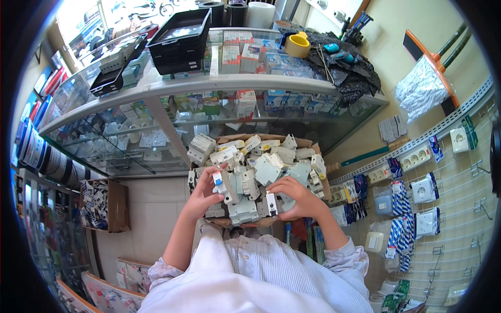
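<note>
Breakers fill the cardboard box (308, 143) before you; your left hand (201, 197) has its fingers closed around a white breaker (219, 182) with a blue lever, while your right hand (297, 197) rests half-curled on the pile (261, 167). Stiff, light plastic: grip its flat sides. Small boxed packs line the glass table (172, 86).

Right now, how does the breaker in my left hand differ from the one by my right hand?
The breaker in the left hand shows a blue switch lever; the breaker at the right hand shows a dark lever. The left breaker is lifted between thumb and fingers, while the right breaker rests on the pile in the cardboard box. Both are pale grey, block-shaped units.
</note>
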`<state>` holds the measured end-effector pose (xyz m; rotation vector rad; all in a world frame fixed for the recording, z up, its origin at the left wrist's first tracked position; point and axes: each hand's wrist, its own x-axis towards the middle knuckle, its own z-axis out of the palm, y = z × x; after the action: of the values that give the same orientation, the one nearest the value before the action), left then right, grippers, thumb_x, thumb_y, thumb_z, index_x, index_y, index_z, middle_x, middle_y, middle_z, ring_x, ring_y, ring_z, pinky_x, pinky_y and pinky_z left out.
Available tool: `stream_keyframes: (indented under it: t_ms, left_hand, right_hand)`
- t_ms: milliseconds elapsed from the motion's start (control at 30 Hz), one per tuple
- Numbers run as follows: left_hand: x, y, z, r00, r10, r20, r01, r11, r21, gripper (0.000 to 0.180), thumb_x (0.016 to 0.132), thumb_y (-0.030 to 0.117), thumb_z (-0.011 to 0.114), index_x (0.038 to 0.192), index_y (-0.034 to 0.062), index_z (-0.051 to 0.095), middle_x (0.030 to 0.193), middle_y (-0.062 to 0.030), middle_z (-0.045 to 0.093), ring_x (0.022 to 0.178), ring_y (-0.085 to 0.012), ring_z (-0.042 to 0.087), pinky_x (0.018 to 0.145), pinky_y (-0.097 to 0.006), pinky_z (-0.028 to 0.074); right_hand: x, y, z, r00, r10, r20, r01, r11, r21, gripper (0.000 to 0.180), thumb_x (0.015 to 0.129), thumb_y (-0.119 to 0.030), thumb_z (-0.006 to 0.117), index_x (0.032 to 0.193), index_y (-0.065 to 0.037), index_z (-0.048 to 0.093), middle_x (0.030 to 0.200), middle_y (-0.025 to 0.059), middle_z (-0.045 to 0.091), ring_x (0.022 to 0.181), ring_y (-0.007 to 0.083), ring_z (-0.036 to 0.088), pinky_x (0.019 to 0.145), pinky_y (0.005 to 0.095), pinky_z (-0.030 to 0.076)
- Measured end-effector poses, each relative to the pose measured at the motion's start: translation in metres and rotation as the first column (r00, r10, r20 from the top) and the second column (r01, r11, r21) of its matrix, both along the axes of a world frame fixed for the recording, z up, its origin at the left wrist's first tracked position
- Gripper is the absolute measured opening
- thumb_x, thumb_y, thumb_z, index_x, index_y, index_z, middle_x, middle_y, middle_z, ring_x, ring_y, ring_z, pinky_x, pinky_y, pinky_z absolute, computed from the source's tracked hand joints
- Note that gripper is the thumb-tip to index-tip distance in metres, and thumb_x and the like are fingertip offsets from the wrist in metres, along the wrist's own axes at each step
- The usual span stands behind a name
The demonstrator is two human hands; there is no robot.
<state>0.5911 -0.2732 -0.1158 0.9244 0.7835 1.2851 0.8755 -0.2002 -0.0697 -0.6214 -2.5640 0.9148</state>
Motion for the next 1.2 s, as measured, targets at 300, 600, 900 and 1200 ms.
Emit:
stream_keyframes:
  t_ms: [300, 600, 900, 1200]
  left_hand:
    - [0.002, -0.011, 0.020, 0.997, -0.079, -0.013, 0.079, 0.997, -0.004, 0.065, 0.078, 0.001, 0.064, 0.136, 0.0095, 0.034, 0.140, -0.0082, 0.033, 0.127, -0.0235, 0.038, 0.095, -0.035, 0.042]
    - [-0.044, -0.021, 0.034, 1.000, 0.015, 0.006, -0.015, 0.997, 0.070, 0.075, 0.076, -0.001, 0.069, 0.140, 0.0061, 0.030, 0.134, -0.0091, 0.038, 0.121, -0.0178, 0.045, 0.092, -0.031, 0.047]
    - [-0.117, -0.014, 0.055, 0.996, 0.051, -0.079, -0.041, 0.992, 0.120, 0.070, 0.073, -0.003, 0.070, 0.134, 0.0047, 0.037, 0.133, -0.0067, 0.038, 0.121, -0.0196, 0.045, 0.094, -0.034, 0.049]
    - [-0.211, -0.024, 0.067, 0.974, 0.225, -0.036, -0.220, 0.968, 0.119, 0.078, 0.069, -0.005, 0.073, 0.135, 0.0057, 0.034, 0.134, -0.0083, 0.035, 0.123, -0.0216, 0.043, 0.095, -0.035, 0.050]
  right_hand:
    - [-0.075, -0.002, 0.018, 0.923, 0.146, -0.357, -0.066, 0.972, 0.227, 0.059, 0.058, -0.004, 0.078, 0.112, -0.014, 0.055, 0.132, 0.0160, 0.048, 0.119, 0.0359, 0.049, 0.097, 0.0417, 0.044]
    - [-0.134, 0.006, 0.025, 0.905, 0.311, -0.290, -0.186, 0.903, 0.387, 0.033, 0.072, -0.009, 0.071, 0.103, -0.018, 0.063, 0.130, 0.0096, 0.052, 0.119, 0.0323, 0.052, 0.094, 0.0427, 0.048]
    - [-0.219, 0.038, 0.033, 0.829, 0.480, -0.289, -0.271, 0.795, 0.543, 0.033, 0.070, -0.007, 0.071, 0.099, -0.013, 0.056, 0.126, 0.0083, 0.054, 0.114, 0.0339, 0.054, 0.086, 0.0425, 0.053]
    - [-0.332, 0.047, 0.045, 0.798, 0.523, -0.299, -0.366, 0.816, 0.448, 0.034, 0.066, -0.003, 0.074, 0.088, -0.007, 0.048, 0.129, 0.0120, 0.052, 0.118, 0.0341, 0.051, 0.096, 0.0441, 0.047]
